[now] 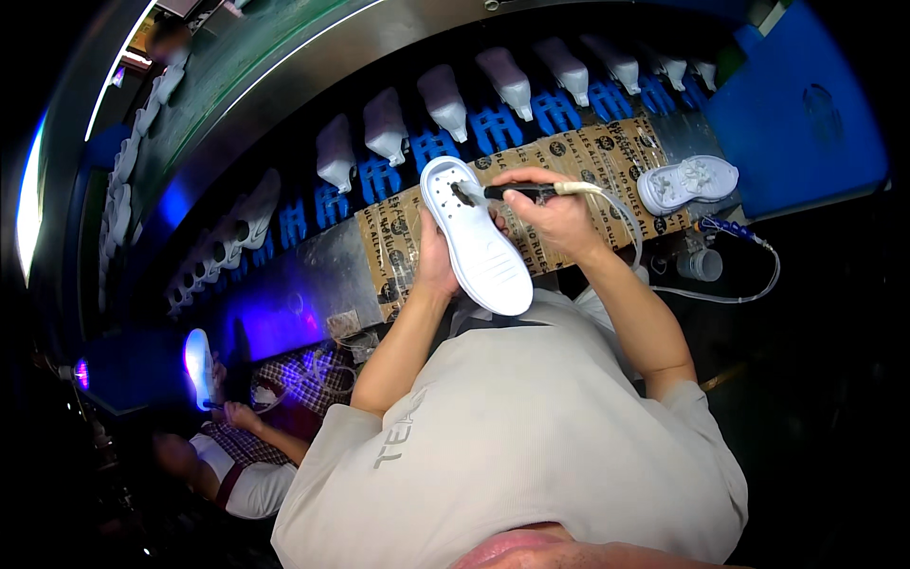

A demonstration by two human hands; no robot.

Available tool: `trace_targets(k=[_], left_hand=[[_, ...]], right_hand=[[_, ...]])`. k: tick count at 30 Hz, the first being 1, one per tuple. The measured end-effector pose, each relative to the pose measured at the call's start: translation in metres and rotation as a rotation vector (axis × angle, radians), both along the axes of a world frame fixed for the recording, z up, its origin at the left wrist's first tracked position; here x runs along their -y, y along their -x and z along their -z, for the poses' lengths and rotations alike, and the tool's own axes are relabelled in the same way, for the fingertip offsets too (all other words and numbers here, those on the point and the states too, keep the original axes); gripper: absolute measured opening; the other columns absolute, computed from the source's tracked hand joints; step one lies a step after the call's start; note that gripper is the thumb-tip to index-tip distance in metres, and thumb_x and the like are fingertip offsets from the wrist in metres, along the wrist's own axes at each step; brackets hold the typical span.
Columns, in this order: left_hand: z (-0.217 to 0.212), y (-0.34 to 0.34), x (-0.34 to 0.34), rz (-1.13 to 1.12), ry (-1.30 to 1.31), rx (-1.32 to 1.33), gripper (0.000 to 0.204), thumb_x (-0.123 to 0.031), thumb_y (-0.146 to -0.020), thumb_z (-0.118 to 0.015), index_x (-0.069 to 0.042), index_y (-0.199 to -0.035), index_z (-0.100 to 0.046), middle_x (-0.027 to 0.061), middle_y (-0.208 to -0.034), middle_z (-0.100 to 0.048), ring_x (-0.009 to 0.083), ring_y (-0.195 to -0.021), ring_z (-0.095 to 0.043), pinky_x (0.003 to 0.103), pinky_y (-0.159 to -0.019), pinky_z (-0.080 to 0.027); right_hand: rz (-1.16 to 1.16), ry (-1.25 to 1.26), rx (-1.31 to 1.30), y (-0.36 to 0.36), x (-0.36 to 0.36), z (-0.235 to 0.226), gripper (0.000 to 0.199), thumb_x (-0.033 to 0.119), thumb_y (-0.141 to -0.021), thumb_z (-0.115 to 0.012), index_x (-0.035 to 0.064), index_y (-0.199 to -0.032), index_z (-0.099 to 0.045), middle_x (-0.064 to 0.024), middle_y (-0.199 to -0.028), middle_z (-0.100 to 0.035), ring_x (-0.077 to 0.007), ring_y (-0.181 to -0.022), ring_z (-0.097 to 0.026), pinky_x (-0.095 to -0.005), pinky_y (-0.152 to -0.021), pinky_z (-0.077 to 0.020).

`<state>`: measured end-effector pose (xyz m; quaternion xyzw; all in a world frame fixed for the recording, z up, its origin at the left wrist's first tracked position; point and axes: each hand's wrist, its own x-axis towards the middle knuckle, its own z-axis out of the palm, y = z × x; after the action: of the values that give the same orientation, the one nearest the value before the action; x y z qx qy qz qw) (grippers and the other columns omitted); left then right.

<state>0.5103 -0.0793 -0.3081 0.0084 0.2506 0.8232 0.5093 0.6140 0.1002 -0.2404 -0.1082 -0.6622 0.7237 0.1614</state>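
My left hand [435,254] grips a white shoe sole [491,270] from its left side and beneath, holding it tilted in front of my chest. Several small dark holes show in the sole's far end. In my right hand [561,220] is a brush [519,192] with a black handle, held between thumb and fingers. A pale thin hose runs from its back end. The brush's bristle end is at the holed part of the sole, where a dark patch shows; whether it touches cannot be made out.
Beyond my hands, white shoe uppers [444,100] stand in a row on blue holders [495,128]. Printed brown cardboard [400,242] covers the bench. Another white sole piece [687,184] lies right, near a blue box [801,114] and a see-through cup [700,266]. A co-worker [248,465] holds a sole at left.
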Motion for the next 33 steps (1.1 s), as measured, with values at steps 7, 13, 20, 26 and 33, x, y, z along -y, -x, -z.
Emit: trace_targets(k=[7, 13, 20, 26, 33], left_hand=[[-0.009, 0.005, -0.022, -0.171, 0.054, -0.061, 0.071, -0.063, -0.108, -0.024, -0.009, -0.143, -0.052, 0.0146, -0.131, -0.065, 0.0297, -0.118, -0.066, 0.045, -0.101, -0.056], [-0.033, 0.011, -0.022, -0.199, 0.041, 0.014, 0.073, -0.066, -0.106, -0.025, -0.009, -0.144, -0.051, 0.0166, -0.128, -0.066, 0.0319, -0.116, -0.067, 0.045, -0.099, -0.056], [-0.054, 0.034, -0.025, -0.071, -0.280, -0.018, 0.077, -0.070, -0.103, -0.023, -0.008, -0.137, -0.051, 0.0197, -0.106, -0.059, 0.0325, -0.095, -0.060, 0.048, -0.087, -0.053], [-0.072, 0.060, -0.024, -0.064, -0.329, -0.104, 0.078, -0.073, -0.100, -0.024, -0.008, -0.136, -0.051, 0.0164, -0.107, -0.059, 0.0301, -0.094, -0.059, 0.050, -0.094, -0.050], [-0.107, 0.086, -0.025, -0.003, -0.361, -0.285, 0.083, -0.076, -0.099, -0.024, -0.009, -0.139, -0.053, 0.0177, -0.105, -0.061, 0.0303, -0.092, -0.062, 0.050, -0.092, -0.052]], right_hand=[[-0.082, -0.663, -0.328, 0.016, 0.011, 0.001, 0.032, 0.003, -0.085, -0.075, 0.0028, -0.117, -0.077, -0.0102, -0.096, -0.074, -0.0186, -0.083, -0.068, -0.0332, -0.073, -0.0552], [0.018, -0.781, -0.310, 0.012, 0.003, -0.010, 0.026, 0.012, -0.088, -0.076, 0.0094, -0.113, -0.080, -0.0094, -0.096, -0.075, -0.0223, -0.091, -0.067, -0.0360, -0.086, -0.0500], [-0.077, -0.672, -0.373, 0.004, 0.015, -0.025, 0.031, 0.008, -0.081, -0.081, 0.0126, -0.112, -0.081, -0.0049, -0.090, -0.074, -0.0196, -0.090, -0.066, -0.0353, -0.087, -0.0446], [-0.413, -0.642, -0.435, -0.008, 0.013, -0.048, 0.029, 0.015, -0.083, -0.083, 0.0124, -0.111, -0.081, -0.0044, -0.088, -0.072, -0.0198, -0.083, -0.063, -0.0355, -0.082, -0.0437], [-0.621, -0.603, -0.398, -0.012, 0.004, -0.060, 0.028, 0.020, -0.086, -0.082, 0.0111, -0.112, -0.080, -0.0041, -0.092, -0.076, -0.0198, -0.084, -0.065, -0.0360, -0.086, -0.0451]])
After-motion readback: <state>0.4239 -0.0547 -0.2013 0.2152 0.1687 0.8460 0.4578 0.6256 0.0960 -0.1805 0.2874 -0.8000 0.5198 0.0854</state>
